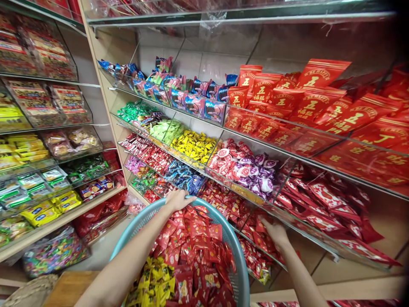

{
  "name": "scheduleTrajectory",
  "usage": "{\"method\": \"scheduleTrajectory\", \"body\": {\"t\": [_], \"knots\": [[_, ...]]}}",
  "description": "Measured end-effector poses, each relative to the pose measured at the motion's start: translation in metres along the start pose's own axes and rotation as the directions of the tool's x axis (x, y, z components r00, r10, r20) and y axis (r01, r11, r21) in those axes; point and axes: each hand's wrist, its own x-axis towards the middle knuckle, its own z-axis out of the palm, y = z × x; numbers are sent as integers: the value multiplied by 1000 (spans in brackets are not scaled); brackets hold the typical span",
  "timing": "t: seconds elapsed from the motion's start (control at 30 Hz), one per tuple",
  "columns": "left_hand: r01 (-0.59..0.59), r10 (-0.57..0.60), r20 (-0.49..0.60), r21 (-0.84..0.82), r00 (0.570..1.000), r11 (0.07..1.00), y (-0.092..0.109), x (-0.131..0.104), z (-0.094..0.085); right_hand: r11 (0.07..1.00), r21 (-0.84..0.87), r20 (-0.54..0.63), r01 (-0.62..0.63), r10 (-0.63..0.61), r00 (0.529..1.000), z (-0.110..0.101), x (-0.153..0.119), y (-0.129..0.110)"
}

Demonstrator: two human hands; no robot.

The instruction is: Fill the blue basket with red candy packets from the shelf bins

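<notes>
A large blue-green plastic basket [243,264] stands in front of me, filled with red candy packets [194,238] and a heap of yellow ones [153,277]. My left hand [178,200] is closed over the far rim of the basket. To the right of the basket, my right hand [275,233] reaches into a low shelf bin of small red wrapped candies [257,230]. Its fingers are blurred and partly hidden among the packets, so what they hold does not show.
Tiered shelves with clear fronts hold red printed bags [284,100], red and purple wrapped candies [244,164] and yellow candies [193,146]. Another shelf unit with packaged snacks [38,181] runs along the left. A bag of colourful sweets [57,251] lies low on the left.
</notes>
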Motion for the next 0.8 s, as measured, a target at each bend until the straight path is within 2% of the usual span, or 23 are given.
{"method": "scheduleTrajectory", "body": {"t": [0.07,0.13,0.23,0.3,0.37,0.43,0.57,0.67,0.8], "knots": [[-13,13,-1,2,1000,1000,0,0,-1,960,260,-9,-108,114,993,-10,-19,-8],[-11,11,-1,1,1000,1000,0,1,-2,873,436,109,-218,189,976,-22,-41,-14],[-5,5,6,1,1000,1000,0,0,-3,808,460,358,-369,212,909,-38,-74,-23],[-14,14,8,5,1000,1000,0,0,-4,818,436,478,-375,142,867,-45,-92,-34],[-20,20,5,6,1000,1000,0,-1,-4,853,420,548,-311,35,836,-44,-103,-50],[-18,18,5,2,1000,1000,0,-2,-3,891,391,600,-229,-58,798,-34,-107,-69],[-9,9,9,-15,1000,1000,0,-4,-2,921,366,705,-134,-181,686,1,-102,-99],[9,-9,8,-23,1000,1000,1,-5,-2,930,350,760,-112,-212,614,23,-91,-111],[27,-27,9,-24,1000,999,1,-6,-2,940,318,829,-121,-214,517,39,-79,-122]]}}
